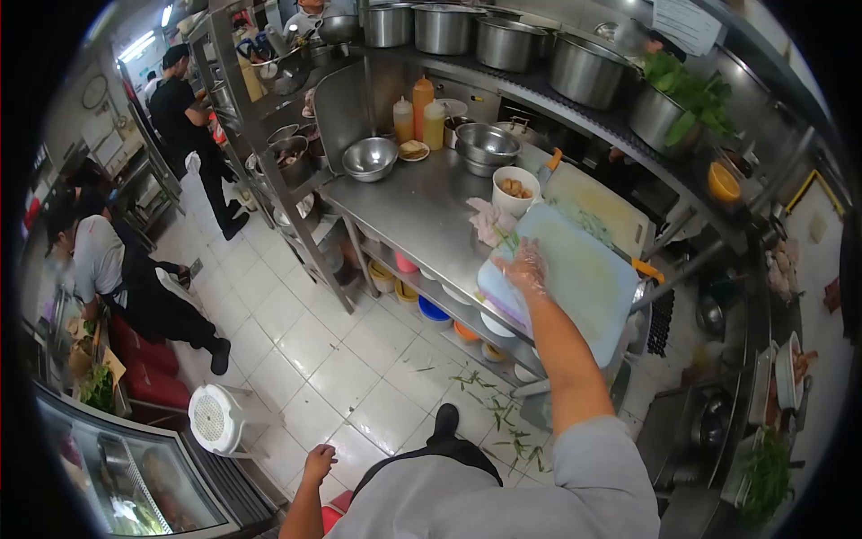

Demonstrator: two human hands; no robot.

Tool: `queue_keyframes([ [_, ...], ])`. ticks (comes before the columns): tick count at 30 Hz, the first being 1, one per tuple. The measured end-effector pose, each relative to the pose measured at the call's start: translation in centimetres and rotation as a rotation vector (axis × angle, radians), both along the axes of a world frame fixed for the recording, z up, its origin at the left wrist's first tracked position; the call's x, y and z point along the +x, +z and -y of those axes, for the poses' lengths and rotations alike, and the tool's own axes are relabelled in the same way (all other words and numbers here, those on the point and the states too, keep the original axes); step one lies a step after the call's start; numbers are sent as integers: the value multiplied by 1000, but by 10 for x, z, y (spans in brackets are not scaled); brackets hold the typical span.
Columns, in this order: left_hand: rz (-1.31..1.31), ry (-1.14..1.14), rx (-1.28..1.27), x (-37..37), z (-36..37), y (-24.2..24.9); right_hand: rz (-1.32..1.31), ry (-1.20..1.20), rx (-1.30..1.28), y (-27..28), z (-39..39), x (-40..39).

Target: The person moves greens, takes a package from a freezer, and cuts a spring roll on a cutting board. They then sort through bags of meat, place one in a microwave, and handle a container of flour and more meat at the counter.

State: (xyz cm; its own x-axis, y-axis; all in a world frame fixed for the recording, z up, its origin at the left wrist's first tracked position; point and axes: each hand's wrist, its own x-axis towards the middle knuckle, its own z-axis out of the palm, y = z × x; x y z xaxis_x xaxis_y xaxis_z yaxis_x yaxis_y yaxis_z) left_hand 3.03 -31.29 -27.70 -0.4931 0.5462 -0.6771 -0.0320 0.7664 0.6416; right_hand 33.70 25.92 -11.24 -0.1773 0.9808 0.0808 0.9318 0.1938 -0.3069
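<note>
My right hand, in a clear plastic glove, reaches over the left edge of a pale blue cutting board. Some green pieces show by its fingertips, and its fingers look bent; what they hold is too small to make out. A crumpled pinkish cloth lies just beyond the hand, beside a white tub of brown pieces. Down at my left side, away from the counter, my left hand hangs bare with its fingers curled and nothing visible in them.
Metal bowls and sauce bottles stand at the back of the steel counter. An orange-handled knife lies by the board's right edge. Overhead runs a shelf of pots. A white stool and two people stand at left.
</note>
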Motion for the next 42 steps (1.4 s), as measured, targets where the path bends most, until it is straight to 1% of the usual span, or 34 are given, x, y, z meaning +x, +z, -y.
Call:
queue_keyframes([
  [1, -13, 59, -13, -1, -2, 6, 2, -66, 67, -14, -16, -4],
  [2, -24, 61, -14, -2, -5, 9, -9, -65, 65, -14, -25, -10],
  [4, -29, 185, 5, -6, -1, 2, 86, -190, -19, -10, -38, -26],
  [5, -27, 179, -3, -4, -1, -1, 89, -195, -26, -13, -43, -26],
  [7, 112, 267, -111, 4, 0, -13, 105, -104, -37, -21, -49, -24],
  [8, 152, 238, -143, 6, 2, -25, 112, -75, -45, -27, -51, -24],
  [9, 183, 183, -134, 10, 2, -27, 47, 2, 49, -38, -48, -19],
  [10, 169, 30, -163, 11, -1, -29, -20, 70, 144, -47, -43, -11],
  [11, 169, -60, -182, 4, -3, -36, -11, 46, 133, -48, -33, 3],
  [12, 167, -150, -197, -2, -5, -44, -64, 218, 182, -49, -15, 23],
  [13, -58, -648, -89, -19, 0, -74, -118, 393, 230, -46, 7, 43],
  [14, -291, -1136, 43, -35, -1, -94, -147, 421, 250, -40, 31, 64],
  [15, -506, -1216, 233, -54, 0, -111, -177, 453, 272, -31, 56, 84],
  [16, 35, -618, -71, -57, -10, -97, -94, 384, 211, -23, 76, 109],
  [17, 357, 34, -107, -61, -23, -94, -14, 313, 149, -20, 92, 138],
  [18, 239, 23, -166, -70, -37, -94, 30, 256, 91, -19, 100, 173],
  [19, 220, 25, -190, -84, -53, -91, 102, 192, 136, -18, 111, 210],
  [20, 235, 4, -185, -99, -68, -90, 242, 36, -15, -7, 119, 237],
  [22, 156, -39, -202, -120, -100, -80, 377, -54, -6, -34, 129, 325],
  [23, 101, -48, -213, -122, -120, -59, 374, -80, -6, -31, 135, 335],
  [25, 58, -106, -168, -136, -143, -56, 470, -504, -319, -16, 152, 352],
  [26, 23, -130, -110, -138, -160, -56, 467, -528, -310, -6, 163, 354],
  [28, 31, -182, -56, -132, -192, -52, 193, -536, -61, 27, 167, 340],
  [29, 35, -215, -32, -125, -206, -50, 188, -541, -21, 26, 163, 346],
  [31, 72, -299, 114, -106, -223, -52, 240, -817, -177, 2, 171, 358],
  [32, 141, -341, 162, -98, -235, -61, 220, -828, -154, 2, 175, 354],
  [33, 184, -354, 134, -81, -247, -51, 266, -736, 111, 9, 173, 349],
  [34, 228, -385, 120, -60, -258, -31, 320, -639, 365, 17, 170, 340],
  [36, 267, -422, 162, -23, -272, -3, 375, -453, 731, 12, 148, 315],
  [37, 301, -446, 184, -9, -278, 1, 630, -425, 701, 7, 136, 287],
  [39, 306, -538, 193, 16, -288, 13, 798, -147, 393, 18, 130, 207],
  [40, 303, -530, 208, 24, -289, 16, 873, 7, 118, 18, 126, 164],
  [41, 267, -643, 259, 30, -292, 19, 563, 191, 457, -22, 126, 156],
  [42, 225, -750, 309, 30, -295, 22, 324, 216, 392, -18, 137, 126],
])
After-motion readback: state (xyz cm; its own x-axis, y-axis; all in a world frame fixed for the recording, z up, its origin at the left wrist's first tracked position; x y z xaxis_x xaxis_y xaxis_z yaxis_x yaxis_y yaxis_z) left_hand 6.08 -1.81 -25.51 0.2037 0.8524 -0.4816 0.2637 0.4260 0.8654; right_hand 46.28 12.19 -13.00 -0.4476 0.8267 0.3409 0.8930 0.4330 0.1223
